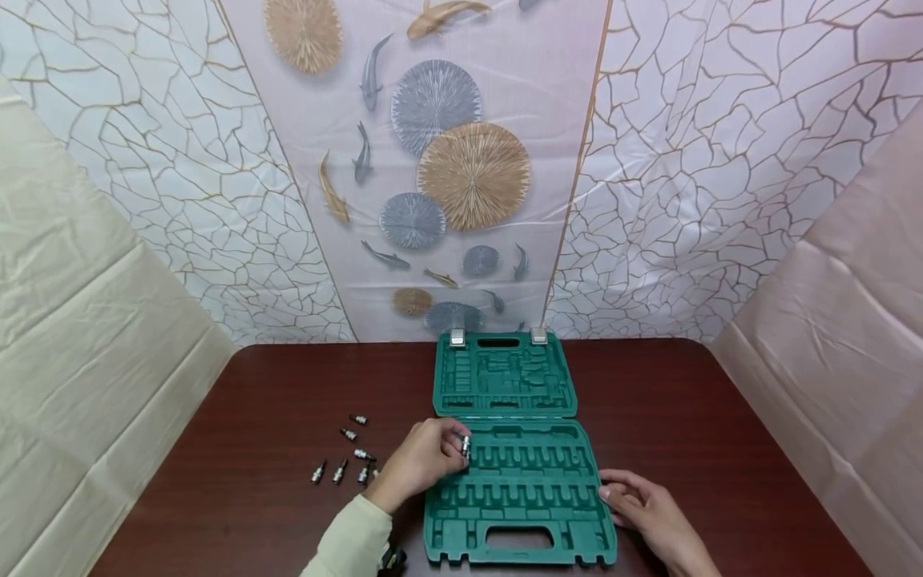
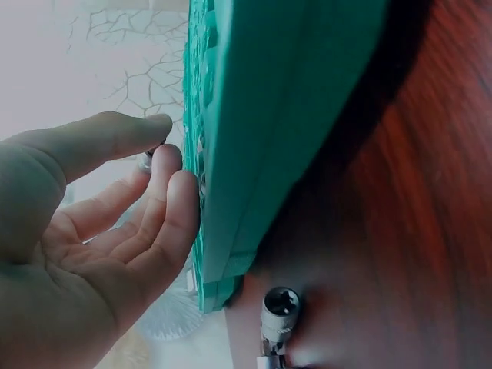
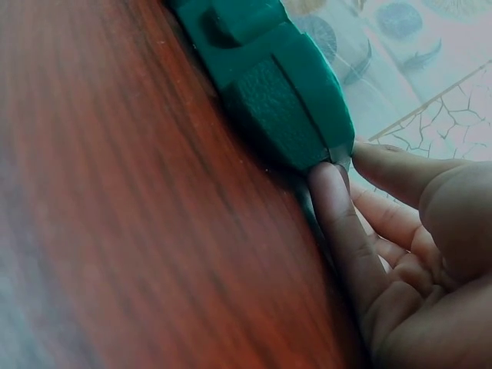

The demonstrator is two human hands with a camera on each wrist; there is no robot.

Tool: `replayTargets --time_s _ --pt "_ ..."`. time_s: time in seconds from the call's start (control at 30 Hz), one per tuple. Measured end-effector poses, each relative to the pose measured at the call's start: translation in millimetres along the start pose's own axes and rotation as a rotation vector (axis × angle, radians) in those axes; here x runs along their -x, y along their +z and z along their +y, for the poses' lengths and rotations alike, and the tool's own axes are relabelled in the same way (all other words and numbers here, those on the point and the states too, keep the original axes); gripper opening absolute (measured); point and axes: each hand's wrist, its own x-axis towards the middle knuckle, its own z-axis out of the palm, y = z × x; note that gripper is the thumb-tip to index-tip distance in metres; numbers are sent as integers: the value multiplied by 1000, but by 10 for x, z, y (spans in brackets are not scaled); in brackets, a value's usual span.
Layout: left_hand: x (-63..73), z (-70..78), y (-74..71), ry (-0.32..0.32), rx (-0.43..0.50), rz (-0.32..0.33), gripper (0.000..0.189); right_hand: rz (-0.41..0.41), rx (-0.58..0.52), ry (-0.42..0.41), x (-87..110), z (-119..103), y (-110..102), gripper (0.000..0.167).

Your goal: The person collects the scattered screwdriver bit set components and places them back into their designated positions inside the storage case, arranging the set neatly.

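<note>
A green plastic tool case (image 1: 505,479) lies unfolded on the table, its lower half lined with rows of moulded slots. Over the left side of that half, my left hand (image 1: 430,455) pinches a small silver bit socket (image 1: 465,445) between thumb and fingertips. The left wrist view shows the hand (image 2: 115,207) beside the case wall (image 2: 269,131), the pinched socket mostly hidden by the fingers. My right hand (image 1: 645,509) holds the case's right edge; in the right wrist view its thumb and a finger (image 3: 342,223) pinch the corner of the case (image 3: 280,108).
Several bit sockets (image 1: 340,471) lie loose on the dark red table (image 1: 274,401) left of the case. The raised lid (image 1: 505,373) with two metal latches leans toward the patterned curtain (image 1: 461,264). A dark object (image 1: 392,558) sits partly hidden by the left sleeve.
</note>
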Motion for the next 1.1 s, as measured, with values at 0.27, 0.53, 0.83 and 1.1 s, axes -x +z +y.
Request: replayTargets --time_s 0.27,0.53,0.83,1.1 --pt "-15 64 110 53 -94 73 17 16 6 35 -2 -30 19 62" --pt "-43 135 197 -4 -156 115 14 8 21 28 -14 -27 17 63" --pt "-104 198 301 10 -212 130 3 16 27 4 -3 1 -1 63" --pt "-98 182 339 32 -251 151 8 17 12 43 6 -29 14 64"
